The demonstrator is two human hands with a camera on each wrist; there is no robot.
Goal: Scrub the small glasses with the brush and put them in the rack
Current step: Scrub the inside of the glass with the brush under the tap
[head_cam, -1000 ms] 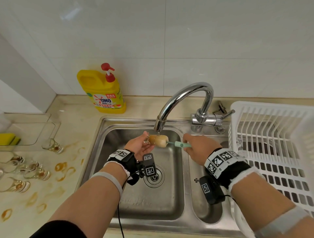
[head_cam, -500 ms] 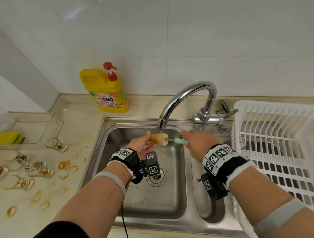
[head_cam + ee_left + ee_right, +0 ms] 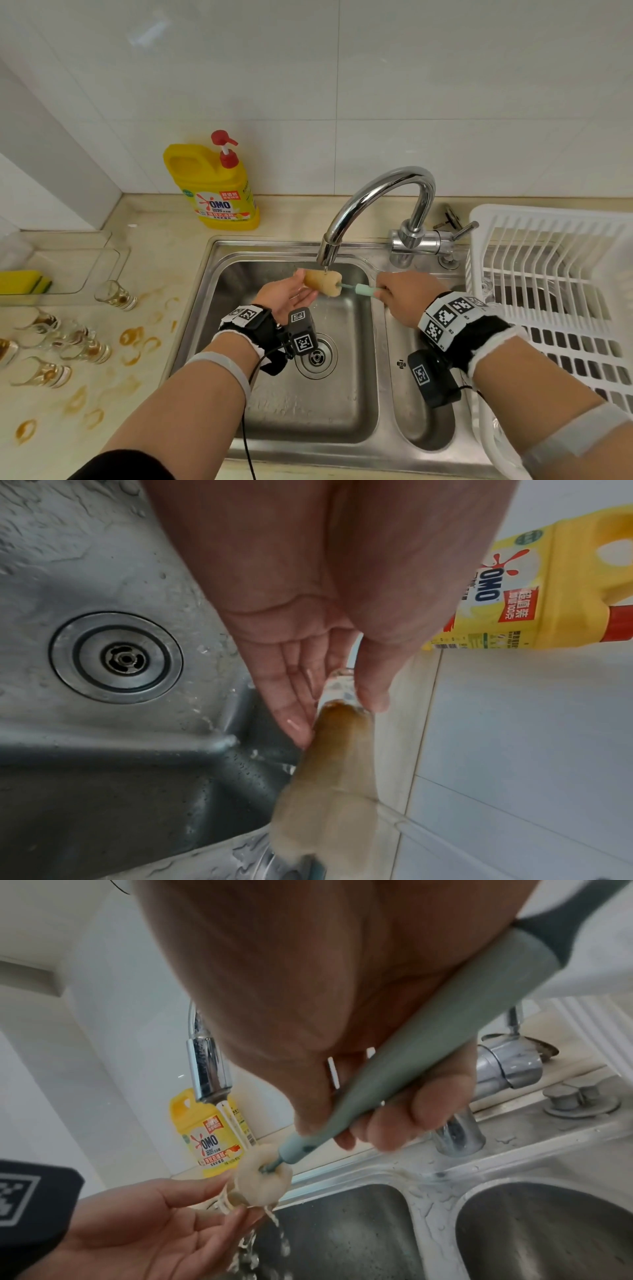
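A small glass (image 3: 337, 685) is being pinched by the left hand (image 3: 286, 296) under the tap (image 3: 373, 205), while the brush (image 3: 323, 282) is being gripped by the right hand (image 3: 406, 296). The wet glass could be pushed loose and dropped into the sink (image 3: 308, 411).

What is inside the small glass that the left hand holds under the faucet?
The sponge head of the brush is pushed into the small glass, held by the left hand. The right hand grips the handle. The glass bottom is covered by the sponge.
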